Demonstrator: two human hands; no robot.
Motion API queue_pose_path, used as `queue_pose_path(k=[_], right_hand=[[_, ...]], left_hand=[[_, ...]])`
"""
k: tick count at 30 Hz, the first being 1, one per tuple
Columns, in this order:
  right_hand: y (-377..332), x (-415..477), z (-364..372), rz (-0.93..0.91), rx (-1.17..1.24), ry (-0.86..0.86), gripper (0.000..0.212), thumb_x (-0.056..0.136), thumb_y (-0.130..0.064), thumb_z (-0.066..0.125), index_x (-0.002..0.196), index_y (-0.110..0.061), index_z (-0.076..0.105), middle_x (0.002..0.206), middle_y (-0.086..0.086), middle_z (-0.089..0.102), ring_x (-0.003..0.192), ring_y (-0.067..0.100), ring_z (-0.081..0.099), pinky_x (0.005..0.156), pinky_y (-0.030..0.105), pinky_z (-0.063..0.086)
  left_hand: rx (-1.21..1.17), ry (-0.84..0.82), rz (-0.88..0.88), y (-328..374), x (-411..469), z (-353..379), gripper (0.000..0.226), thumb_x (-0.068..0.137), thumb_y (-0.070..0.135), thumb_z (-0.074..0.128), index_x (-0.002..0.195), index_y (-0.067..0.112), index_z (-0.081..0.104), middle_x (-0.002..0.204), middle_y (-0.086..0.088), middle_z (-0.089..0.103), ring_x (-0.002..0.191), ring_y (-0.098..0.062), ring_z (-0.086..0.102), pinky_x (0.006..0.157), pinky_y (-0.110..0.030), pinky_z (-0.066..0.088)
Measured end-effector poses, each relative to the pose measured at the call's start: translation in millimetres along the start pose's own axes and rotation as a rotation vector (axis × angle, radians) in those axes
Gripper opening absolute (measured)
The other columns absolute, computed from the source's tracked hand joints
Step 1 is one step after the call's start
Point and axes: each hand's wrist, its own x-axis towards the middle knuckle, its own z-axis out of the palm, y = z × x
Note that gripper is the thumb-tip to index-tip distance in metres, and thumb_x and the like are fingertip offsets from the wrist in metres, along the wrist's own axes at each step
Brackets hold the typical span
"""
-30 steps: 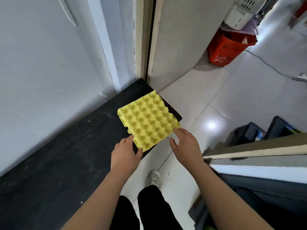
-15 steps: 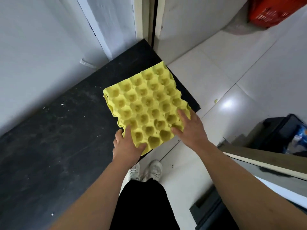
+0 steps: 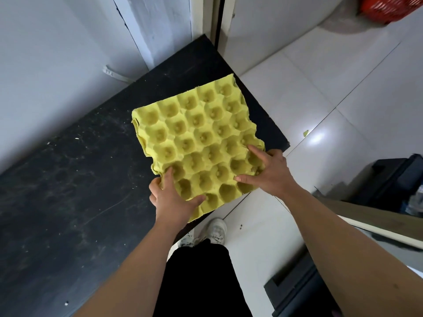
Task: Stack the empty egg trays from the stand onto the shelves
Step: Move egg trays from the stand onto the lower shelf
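Standing closest are black trousers and white shoes (image 3: 216, 229) on pale floor tiles. Just above them both hands are on the trays (image 3: 199, 133). The left hand (image 3: 172, 200) holds the near-left edge, thumb and forefinger spread across the cups on top and the other fingers curled against the side. The right hand (image 3: 269, 172) holds the near-right edge the same way: thumb and forefinger splayed on top, the rest wrapped round the rim. Whether any fingertips have got underneath cannot be told.

The trays are yellow, empty, and by the layered left edge look like several nested together. They sit at the near end of the black stand (image 3: 75, 191), their near corner about at its edge.

This seems to be the pick-up step: grip taken, lift not yet made. The next move calls for an even raise with both hands, so the soft pulp neither bends nor sheds a tray, then a turn toward the shelves, which are out of view.

To the right a board (image 3: 377, 217) and dark boxes (image 3: 393, 179) crowd the floor and could hinder that turn. Farther off are a door frame (image 3: 217, 21) and 1 red basket (image 3: 389, 6).
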Motion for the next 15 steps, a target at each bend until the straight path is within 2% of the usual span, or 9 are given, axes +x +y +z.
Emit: queue_pose_path(k=[4,7,11,15], right_hand=[[-21,-23,2,-0.019,0.113,-0.024,0.088,0.057,-0.058,0.081,0.133,-0.054,0.037,0.125,-0.004,0.025,0.127,0.017,0.023,0.110,0.042,0.030],[-48,-48,0,-0.053,0.099,-0.011,0.083,0.058,-0.065,0.076,0.131,-0.058,0.037,0.132,-0.002,0.024,0.130,0.019,0.020,0.110,0.045,0.029],[-89,-90,-7,-0.082,0.071,-0.003,0.081,0.062,-0.066,0.073,0.131,-0.063,0.030,0.148,0.010,0.020,0.138,0.026,0.012,0.111,0.050,0.026],[-127,-129,-22,-0.162,0.013,-0.004,0.084,0.065,-0.063,0.072,0.137,-0.056,0.029,0.140,0.008,0.038,0.133,0.025,0.018,0.108,0.046,0.029]], left_hand=[[-0.058,0.027,0.048,-10,-13,-36,0.100,0.063,0.034,0.088,0.143,0.043,0.027,0.146,0.003,0.014,0.133,-0.024,0.030,0.096,-0.031,0.035],[-0.079,0.048,0.029,-10,-33,-70,0.094,0.065,0.034,0.086,0.141,0.042,0.031,0.144,0.003,0.019,0.128,-0.024,0.037,0.100,-0.036,0.039],[-0.106,0.089,0.028,-9,-72,-119,0.084,0.066,0.031,0.084,0.136,0.040,0.038,0.131,0.006,0.024,0.120,-0.020,0.043,0.089,-0.029,0.039],[-0.178,0.145,0.043,-9,-119,-166,0.083,0.066,0.029,0.085,0.135,0.040,0.040,0.131,0.005,0.027,0.115,-0.016,0.043,0.090,-0.028,0.039]])
